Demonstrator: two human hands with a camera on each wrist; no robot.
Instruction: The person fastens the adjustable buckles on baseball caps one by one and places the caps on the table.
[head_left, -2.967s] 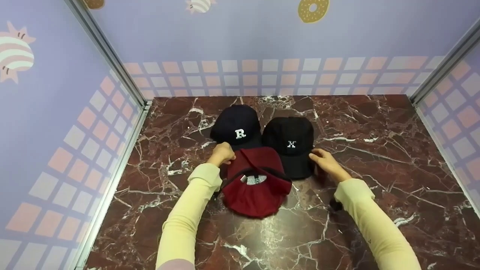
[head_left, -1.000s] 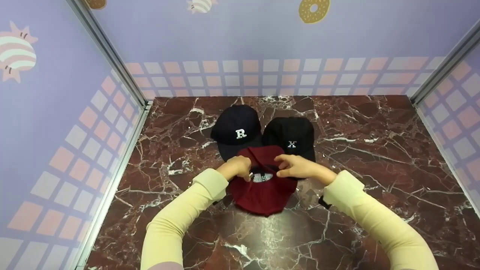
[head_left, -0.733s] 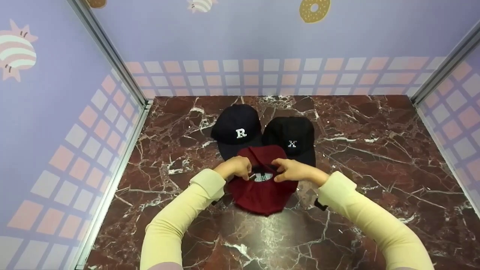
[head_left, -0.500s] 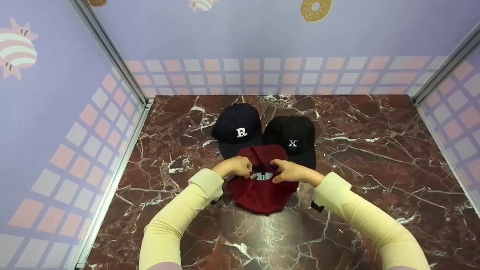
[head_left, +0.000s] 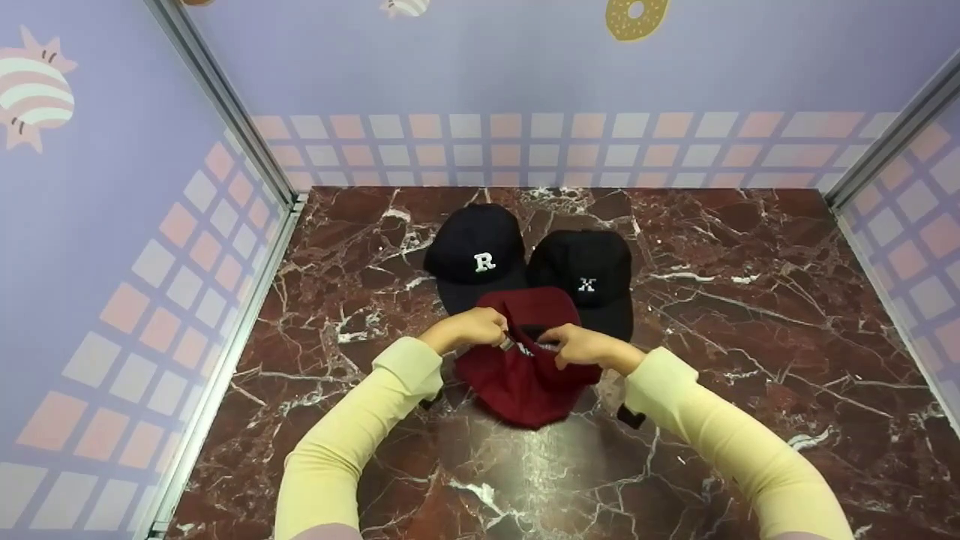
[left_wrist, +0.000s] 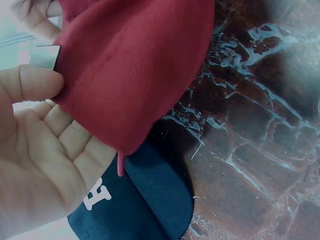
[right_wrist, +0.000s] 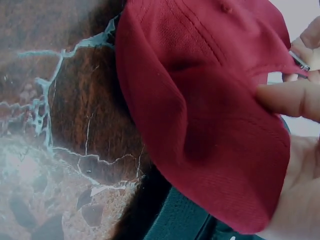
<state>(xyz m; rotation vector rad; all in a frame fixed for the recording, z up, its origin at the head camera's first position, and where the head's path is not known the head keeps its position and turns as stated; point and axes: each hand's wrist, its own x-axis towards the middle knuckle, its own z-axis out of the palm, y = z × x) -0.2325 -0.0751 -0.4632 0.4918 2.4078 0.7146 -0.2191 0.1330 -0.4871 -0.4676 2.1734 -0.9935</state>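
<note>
A dark red baseball cap (head_left: 525, 401) lies with its opening facing up, its brim towards the other two caps. My left hand (head_left: 478, 328) pinches its rim on the left, thumb above and fingers beneath, next to a metal buckle (left_wrist: 45, 56) on the strap. On the right side my right hand (head_left: 589, 349) pinches the rim, its thumb (right_wrist: 285, 97) pressing the fabric from outside. The cloth sags and folds between both hands. Behind stand a navy cap (head_left: 474, 232) with a white R and a black cap (head_left: 581, 251) with a small white X-like mark.
Everything rests on a dark red marble-patterned tabletop (head_left: 750, 337) with white veins. Lilac panels with pastel squares enclose it: a back wall (head_left: 487, 75), a left wall (head_left: 112, 225) and a right one. Metal strips run along the corners.
My right hand has left the black cap's side and come to the red cap. My left hand has shifted right along the red cap's rim. The red crown now looks more folded.
</note>
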